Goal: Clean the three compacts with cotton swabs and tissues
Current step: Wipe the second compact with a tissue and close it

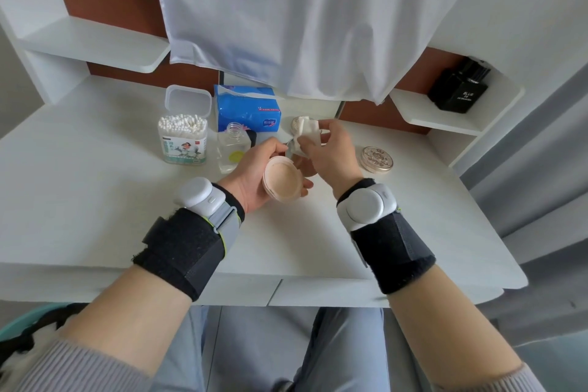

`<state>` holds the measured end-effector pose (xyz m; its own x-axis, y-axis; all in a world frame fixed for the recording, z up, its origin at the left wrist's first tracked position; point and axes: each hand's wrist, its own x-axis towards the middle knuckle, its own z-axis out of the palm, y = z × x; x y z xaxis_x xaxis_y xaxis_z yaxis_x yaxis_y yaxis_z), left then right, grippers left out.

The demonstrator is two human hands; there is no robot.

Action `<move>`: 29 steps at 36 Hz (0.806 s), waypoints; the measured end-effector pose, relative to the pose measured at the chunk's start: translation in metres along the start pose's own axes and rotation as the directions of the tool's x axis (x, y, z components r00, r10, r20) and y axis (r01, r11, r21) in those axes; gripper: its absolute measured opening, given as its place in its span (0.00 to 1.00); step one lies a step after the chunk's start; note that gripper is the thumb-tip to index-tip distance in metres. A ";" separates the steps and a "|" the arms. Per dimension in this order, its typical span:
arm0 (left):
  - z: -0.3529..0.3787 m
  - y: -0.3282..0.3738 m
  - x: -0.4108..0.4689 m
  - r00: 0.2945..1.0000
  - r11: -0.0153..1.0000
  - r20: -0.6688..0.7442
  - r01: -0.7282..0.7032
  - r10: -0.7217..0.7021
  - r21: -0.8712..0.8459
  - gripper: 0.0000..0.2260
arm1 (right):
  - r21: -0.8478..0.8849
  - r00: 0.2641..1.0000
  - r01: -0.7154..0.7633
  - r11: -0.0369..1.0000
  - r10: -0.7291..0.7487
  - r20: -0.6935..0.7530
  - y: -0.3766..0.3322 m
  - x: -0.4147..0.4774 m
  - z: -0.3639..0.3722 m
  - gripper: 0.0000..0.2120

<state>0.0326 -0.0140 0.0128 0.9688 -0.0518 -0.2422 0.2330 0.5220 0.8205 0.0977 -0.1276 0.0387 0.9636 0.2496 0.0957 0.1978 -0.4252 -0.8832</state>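
1. We see the left hand (254, 175) curled around an open compact (281, 180), held above the middle of the white surface (95, 200). Its peach-coloured round pad faces up towards us.
2. The right hand (331, 153) pinches a folded white tissue (307, 134) between thumb and fingers. The tissue lies against the raised silvery lid of the open compact, just beyond the left thumb.
3. The two hands are close together, meeting over that compact. Each wrist wears a black strap (187, 248) with a white device on it.
4. A closed compact (375, 158) with an embossed metallic top lies flat on the surface, right of the right hand and apart from it.
5. A third compact (297, 124) sits at the far side, mostly hidden behind the tissue; we cannot tell whether it is open.
6. To the left stands a cotton swab box (183, 134), lid flipped up and full of swabs. Just right of it is a small clear bottle (234, 149) without a cap, and behind that a blue tissue pack (248, 110).
7. A black perfume bottle (458, 87) stands on the far-right shelf (439, 118), and a white cloth (302, 19) hangs over the far middle.
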 end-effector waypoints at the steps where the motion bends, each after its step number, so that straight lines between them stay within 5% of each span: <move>1: 0.000 -0.001 0.000 1.000 1.000 -0.001 -0.002 0.002 0.005 0.16 | 0.005 1.000 -0.005 1.000 0.005 0.014 0.000 -0.001 0.002 0.14; 11: 0.001 -0.002 0.002 0.999 0.999 -0.031 -0.035 0.036 0.040 0.16 | -0.157 0.987 0.106 0.982 -0.085 0.138 0.003 -0.005 0.000 0.28; 20: 0.003 -0.001 0.000 0.999 0.999 -0.025 -0.026 0.027 0.039 0.16 | -0.064 0.999 -0.026 0.998 0.024 -0.035 -0.002 -0.001 0.005 0.16; 29: 0.001 0.004 -0.002 0.995 0.999 -0.092 -0.040 0.037 -0.030 0.18 | -0.127 1.000 -0.019 0.992 0.018 -0.012 0.006 -0.001 -0.015 0.17</move>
<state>0.0312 -0.0126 0.0168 0.9650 0.0459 -0.2580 0.1914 0.5492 0.8135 0.1010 -0.1437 0.0403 0.9691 0.2313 0.0856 0.2007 -0.5373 -0.8192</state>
